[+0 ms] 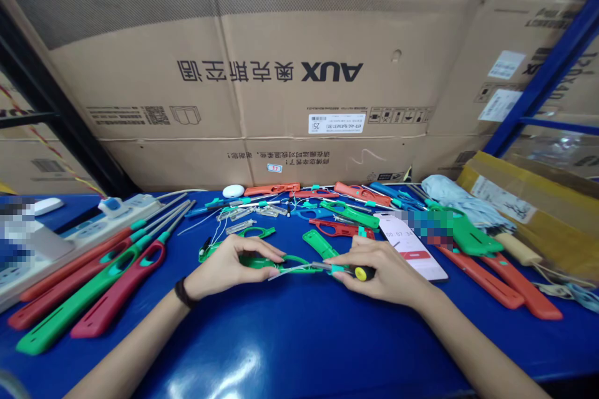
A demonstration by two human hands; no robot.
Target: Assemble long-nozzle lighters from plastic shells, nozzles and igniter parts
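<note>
On a blue table [290, 343] my left hand [229, 265] presses down and pinches a green plastic lighter shell [292, 262] lying flat in front of me. My right hand [374, 271] is closed round a small screwdriver [349, 270] with a black handle and a yellow end cap. Its metal shaft points left and its tip rests on the green shell near my left fingertips. A black band sits on my left wrist.
Several assembled long-necked lighters [93, 280], red and green, lie at the left beside a white power strip [84, 230]. Loose red, green and blue lighter parts [346, 212] litter the back. A phone [412, 246] showing a timer lies right of my hand. Cardboard boxes [281, 75] wall the back.
</note>
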